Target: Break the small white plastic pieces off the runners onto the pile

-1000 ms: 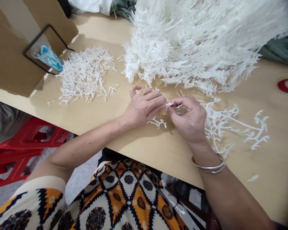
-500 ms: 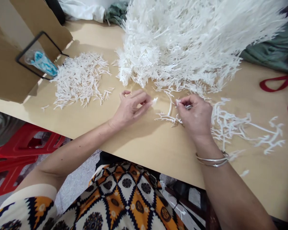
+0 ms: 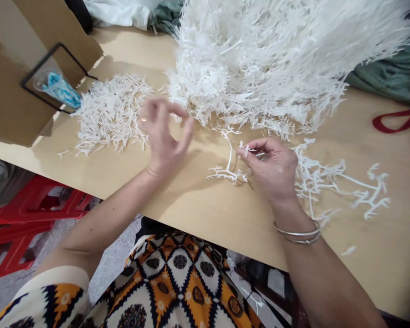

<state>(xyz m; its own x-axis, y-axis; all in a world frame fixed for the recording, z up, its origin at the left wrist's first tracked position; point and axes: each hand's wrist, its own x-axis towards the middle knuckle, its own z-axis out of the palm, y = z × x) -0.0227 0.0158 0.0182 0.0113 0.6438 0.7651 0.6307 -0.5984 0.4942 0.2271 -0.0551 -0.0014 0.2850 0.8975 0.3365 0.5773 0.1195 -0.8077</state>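
My right hand [image 3: 271, 171] sits low on the table [image 3: 205, 209], just past the near edge. Its grip is clamped, thumb and forefinger pinched on a white plastic sprig [image 3: 230, 161]. The sprig's branched end lies on the table just left of that hand, with a thin stem curving up and away from it. I judge it very light, thin and bendy, with tips that would likely snap if twisted hard. It is smooth, so probably a bit slippery. Best hold looks like the stem, near a fork, not the fine tips. It is all white, like coral or antlers, with short prongs off a narrow spine.

My left hand [image 3: 164, 132] is raised above the table, a bit farther out. Its fingers are curled and blurred, with thumb and forefinger close together. Can't tell if a small piece is held there.

Right of my right hand lie loose stripped stems [image 3: 345, 182], touching each other. Farther left is a small heap [image 3: 112, 111] of short white pieces, flat on the table. Behind everything is the big pile [image 3: 276, 59] of uncut sprigs. At far left stands a cardboard box [image 3: 10, 91], holding a black wire frame [image 3: 54, 77] and a blue packet [image 3: 59, 89].
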